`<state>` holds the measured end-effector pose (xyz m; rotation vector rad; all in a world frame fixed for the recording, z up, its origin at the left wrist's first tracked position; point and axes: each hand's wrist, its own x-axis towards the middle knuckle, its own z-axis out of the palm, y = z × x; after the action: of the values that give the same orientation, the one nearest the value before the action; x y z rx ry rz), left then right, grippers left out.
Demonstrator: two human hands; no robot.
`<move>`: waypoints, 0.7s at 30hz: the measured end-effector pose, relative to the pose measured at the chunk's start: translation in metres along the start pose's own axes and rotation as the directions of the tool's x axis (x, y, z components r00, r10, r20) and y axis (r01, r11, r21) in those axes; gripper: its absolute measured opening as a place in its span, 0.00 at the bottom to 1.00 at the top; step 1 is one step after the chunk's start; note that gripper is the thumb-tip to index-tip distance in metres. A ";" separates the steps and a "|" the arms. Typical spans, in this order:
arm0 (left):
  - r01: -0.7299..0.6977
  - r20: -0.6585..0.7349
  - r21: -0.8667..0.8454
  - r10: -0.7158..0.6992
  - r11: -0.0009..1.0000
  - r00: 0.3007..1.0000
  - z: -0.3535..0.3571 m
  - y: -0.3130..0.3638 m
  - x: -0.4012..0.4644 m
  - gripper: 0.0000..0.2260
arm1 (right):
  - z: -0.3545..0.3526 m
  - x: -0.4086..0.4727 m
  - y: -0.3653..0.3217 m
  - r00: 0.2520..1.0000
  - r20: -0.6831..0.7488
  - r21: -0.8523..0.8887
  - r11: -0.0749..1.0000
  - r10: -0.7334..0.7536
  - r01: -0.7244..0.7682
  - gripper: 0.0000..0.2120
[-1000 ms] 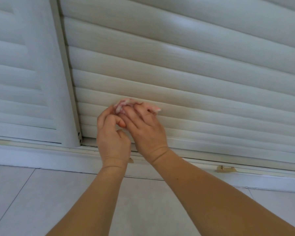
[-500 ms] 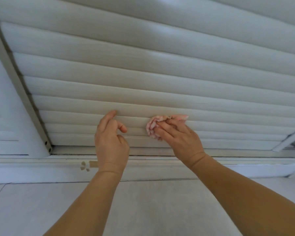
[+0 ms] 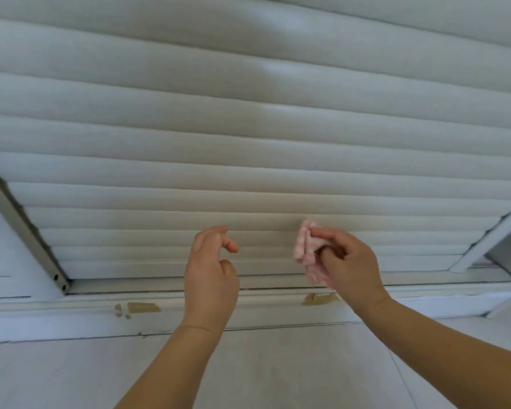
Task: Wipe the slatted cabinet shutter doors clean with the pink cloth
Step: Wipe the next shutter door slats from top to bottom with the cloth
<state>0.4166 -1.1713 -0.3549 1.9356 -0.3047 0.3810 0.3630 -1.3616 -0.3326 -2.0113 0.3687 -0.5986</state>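
A white slatted shutter door (image 3: 248, 160) fills the upper view, its slats running left to right. My right hand (image 3: 348, 261) grips a bunched pink checked cloth (image 3: 306, 249) in front of the lower slats, right of centre. The cloth's upper edge lies at a low slat; whether it touches is unclear. My left hand (image 3: 211, 270) hovers left of the cloth, fingers loosely curled and apart, holding nothing, close to the low slats.
A grey metal frame post (image 3: 21, 228) with two screws borders the door on the left. A white stile (image 3: 490, 237) closes it on the right. Below runs a white sill (image 3: 71, 314) with chipped spots showing tan, then pale floor tiles (image 3: 278, 373).
My right hand has slid the cloth rightward along the low slats, away from my left hand. The view has shifted right, so the left frame post sits further left.
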 end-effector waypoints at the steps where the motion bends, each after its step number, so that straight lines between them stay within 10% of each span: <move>1: 0.064 0.016 -0.046 -0.063 0.997 0.998 -0.002 0.008 0.001 0.19 | 0.010 -0.001 -0.013 0.991 0.101 0.204 0.973 0.088 -0.107 0.19; 5: 0.537 0.167 -0.364 -0.514 0.761 0.842 -0.022 0.042 0.012 0.13 | 0.037 0.002 -0.068 0.849 0.466 0.561 0.657 0.251 -0.502 0.14; 9: 0.792 0.431 -0.494 -0.691 0.358 0.581 -0.065 0.075 0.028 0.08 | 0.049 0.003 -0.120 0.673 0.680 0.516 0.462 0.291 -0.721 0.14; 21: 0.757 0.199 -0.620 -0.893 0.205 0.404 -0.213 0.208 0.065 0.02 | 0.031 0.006 -0.319 0.558 0.692 0.086 0.715 0.459 -0.694 0.06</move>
<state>0.3707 -1.0552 -0.0767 1.0773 0.7337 -0.2727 0.3890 -1.1875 -0.0651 -1.4694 0.4504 0.4372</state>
